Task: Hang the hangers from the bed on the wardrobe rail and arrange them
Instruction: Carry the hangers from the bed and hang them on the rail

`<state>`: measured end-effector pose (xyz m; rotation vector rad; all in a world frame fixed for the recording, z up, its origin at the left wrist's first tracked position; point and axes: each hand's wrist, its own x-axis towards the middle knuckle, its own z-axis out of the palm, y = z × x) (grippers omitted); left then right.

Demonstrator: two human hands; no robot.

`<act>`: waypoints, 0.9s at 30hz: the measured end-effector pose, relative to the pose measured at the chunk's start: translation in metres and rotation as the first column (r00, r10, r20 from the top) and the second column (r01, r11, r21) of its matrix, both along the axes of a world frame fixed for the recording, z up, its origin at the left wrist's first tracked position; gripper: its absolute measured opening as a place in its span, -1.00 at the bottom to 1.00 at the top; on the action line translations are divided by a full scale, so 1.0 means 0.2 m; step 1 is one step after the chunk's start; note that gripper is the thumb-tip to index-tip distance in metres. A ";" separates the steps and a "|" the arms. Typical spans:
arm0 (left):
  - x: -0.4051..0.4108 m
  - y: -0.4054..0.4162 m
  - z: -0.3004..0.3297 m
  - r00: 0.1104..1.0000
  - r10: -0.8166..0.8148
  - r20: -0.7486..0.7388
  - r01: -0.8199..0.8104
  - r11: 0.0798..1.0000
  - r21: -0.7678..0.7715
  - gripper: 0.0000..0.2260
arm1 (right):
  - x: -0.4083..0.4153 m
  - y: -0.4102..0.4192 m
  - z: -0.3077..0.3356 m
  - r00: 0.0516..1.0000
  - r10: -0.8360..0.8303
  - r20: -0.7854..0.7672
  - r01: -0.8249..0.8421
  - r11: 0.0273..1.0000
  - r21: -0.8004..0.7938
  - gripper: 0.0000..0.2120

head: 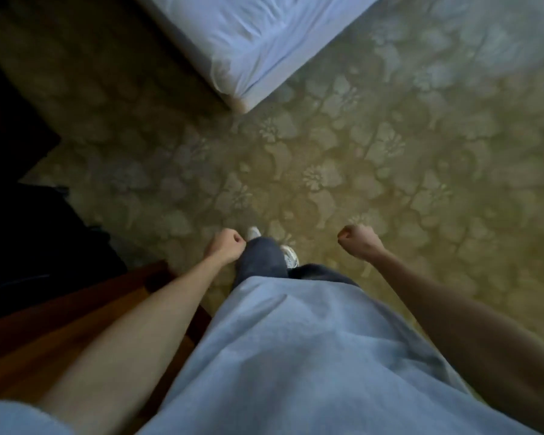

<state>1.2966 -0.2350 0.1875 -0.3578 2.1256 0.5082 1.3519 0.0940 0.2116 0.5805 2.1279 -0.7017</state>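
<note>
Carpet (374, 158) fills most of the view, olive with a pale floral pattern, blurry throughout. Bed (252, 42) is the landmark: only one corner shows, top centre, white sheet wrinkled over the mattress, corner pointing down toward the person. No hangers visible on the part of the bed in view; rest of the bed is out of frame, so can't tell where they lie. Below the bed, the shirt (289, 356) is light blue and covers the lower centre. Left of the bed and lower down, dark furniture (19, 233), detail lost in shadow; below that a brown wooden surface (60, 324) beside the left forearm. Jeans (261, 259) are dark, one leg forward toward the bed. Left hand (225, 244) is well short of the bed, curled into a loose fist, holding nothing, just touching or overlapping the jeans leg. Right hand (360, 240) is level with it, well apart to the right, also fisted and empty, over bare carpet. Shoes (291, 255) are pale, one toe poking out ahead of the knee, one beside it.
</note>
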 end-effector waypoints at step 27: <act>-2.66 1.56 0.15 0.991 -0.131 0.030 0.117 0.953 0.279 -0.85 | -1.96 1.18 0.07 0.922 -0.387 -0.005 0.385 0.916 0.116 -0.78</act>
